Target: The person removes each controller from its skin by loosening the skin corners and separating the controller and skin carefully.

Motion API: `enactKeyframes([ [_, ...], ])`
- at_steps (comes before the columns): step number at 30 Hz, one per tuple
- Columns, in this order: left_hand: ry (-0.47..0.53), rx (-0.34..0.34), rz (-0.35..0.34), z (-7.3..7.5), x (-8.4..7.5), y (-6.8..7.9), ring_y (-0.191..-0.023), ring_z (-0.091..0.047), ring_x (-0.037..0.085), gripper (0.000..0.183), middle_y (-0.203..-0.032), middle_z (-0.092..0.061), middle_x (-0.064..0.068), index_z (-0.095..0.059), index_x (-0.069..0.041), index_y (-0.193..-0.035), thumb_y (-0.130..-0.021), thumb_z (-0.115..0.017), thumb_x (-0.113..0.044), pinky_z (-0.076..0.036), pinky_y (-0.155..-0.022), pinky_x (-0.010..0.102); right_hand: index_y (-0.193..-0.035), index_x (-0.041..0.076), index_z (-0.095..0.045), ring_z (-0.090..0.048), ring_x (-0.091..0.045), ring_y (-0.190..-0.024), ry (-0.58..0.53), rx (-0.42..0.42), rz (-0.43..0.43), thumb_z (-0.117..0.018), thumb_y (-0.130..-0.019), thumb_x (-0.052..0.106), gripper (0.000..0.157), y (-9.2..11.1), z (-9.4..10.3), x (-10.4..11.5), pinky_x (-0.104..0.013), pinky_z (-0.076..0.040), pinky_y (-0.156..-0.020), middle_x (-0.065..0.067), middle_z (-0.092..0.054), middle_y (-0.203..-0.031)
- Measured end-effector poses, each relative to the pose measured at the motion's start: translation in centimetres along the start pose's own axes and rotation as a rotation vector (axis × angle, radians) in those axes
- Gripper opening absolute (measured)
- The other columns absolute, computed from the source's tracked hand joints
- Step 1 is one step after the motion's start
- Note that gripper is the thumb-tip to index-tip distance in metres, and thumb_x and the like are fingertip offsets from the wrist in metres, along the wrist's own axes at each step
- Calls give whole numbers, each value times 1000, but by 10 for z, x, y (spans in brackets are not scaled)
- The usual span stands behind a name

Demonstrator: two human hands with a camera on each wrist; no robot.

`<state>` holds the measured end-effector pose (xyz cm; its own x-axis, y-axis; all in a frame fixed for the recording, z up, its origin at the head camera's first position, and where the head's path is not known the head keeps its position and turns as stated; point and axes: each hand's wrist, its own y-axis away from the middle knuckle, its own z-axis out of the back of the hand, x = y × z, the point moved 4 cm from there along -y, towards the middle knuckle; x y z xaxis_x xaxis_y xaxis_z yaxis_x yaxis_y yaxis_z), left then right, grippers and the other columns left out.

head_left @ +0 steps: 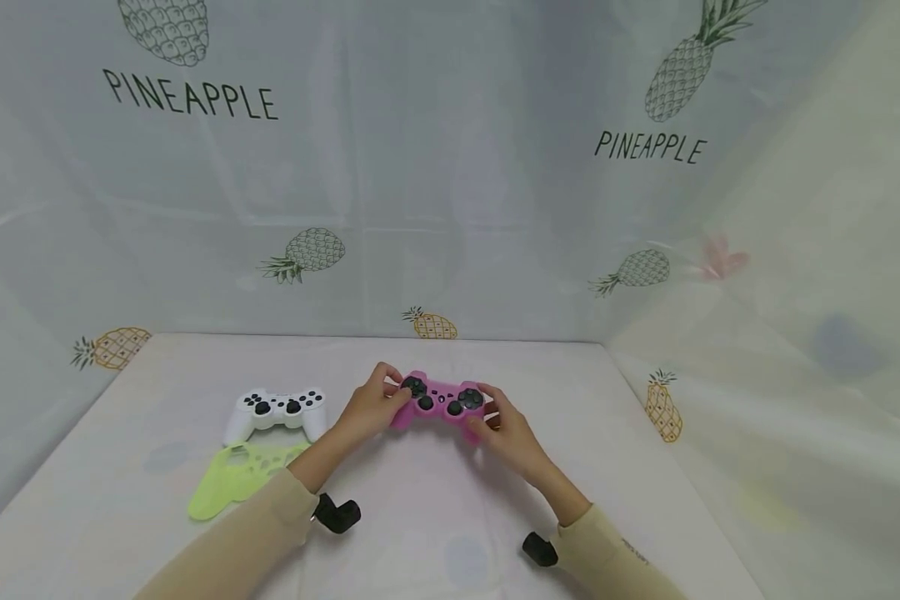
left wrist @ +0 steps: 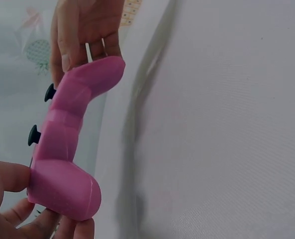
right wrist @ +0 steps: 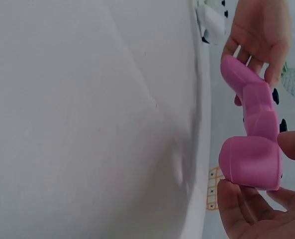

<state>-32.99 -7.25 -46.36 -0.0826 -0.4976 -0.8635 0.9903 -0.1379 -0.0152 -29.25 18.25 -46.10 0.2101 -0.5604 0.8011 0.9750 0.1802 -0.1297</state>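
Between my two hands a pink game controller (head_left: 441, 398) with black thumbsticks and buttons is held up, face toward the head camera. My left hand (head_left: 372, 407) grips its left end, thumb on the front and fingers behind, as the left wrist view also shows around the pink grip (left wrist: 67, 189). On the other end, my right hand (head_left: 510, 433) pinches the right grip (right wrist: 249, 162) between thumb and fingers. To the left of my left hand a white game controller (head_left: 311, 410) lies on the table, with a flat lime-green controller skin (head_left: 221, 485) just in front of it.
A white cloth covers the table (head_left: 405, 533). Behind it hangs a pale curtain (head_left: 450, 183) printed with pineapples, and more of the same sheet drapes along the right side. Black camera mounts (head_left: 337, 513) stick out at both wrists below the beige sleeves (head_left: 247, 533).
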Motion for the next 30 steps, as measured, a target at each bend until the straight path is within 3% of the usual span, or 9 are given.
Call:
enactKeyframes([
  [13,8,-23,23,23,7,43,-110,-69,27,26,-125,-72,15,-48,-14,-121,-105,-64,-25,-55,-88,43,-153,19,-48,-66,-21,-94,2,61,75,-74,-101,22,58,3,-21,12,-30,-56,-81,-11,-66,-114],
  [20,3,-30,23,28,13,55,-107,-68,23,25,-127,-72,15,-47,-14,-119,-106,-65,-25,-53,-89,41,-155,18,-46,-65,-19,-96,-3,95,77,-74,-101,23,61,6,-28,17,-30,-56,-84,-10,-64,-115],
  [30,-23,-37,-17,33,15,67,-99,-67,18,26,-108,-72,6,-48,-12,-115,-104,-68,-23,-50,-87,38,-153,13,-49,-65,-19,-93,12,88,149,-76,-99,14,60,14,-33,24,-30,-57,-84,-10,-65,-111],
])
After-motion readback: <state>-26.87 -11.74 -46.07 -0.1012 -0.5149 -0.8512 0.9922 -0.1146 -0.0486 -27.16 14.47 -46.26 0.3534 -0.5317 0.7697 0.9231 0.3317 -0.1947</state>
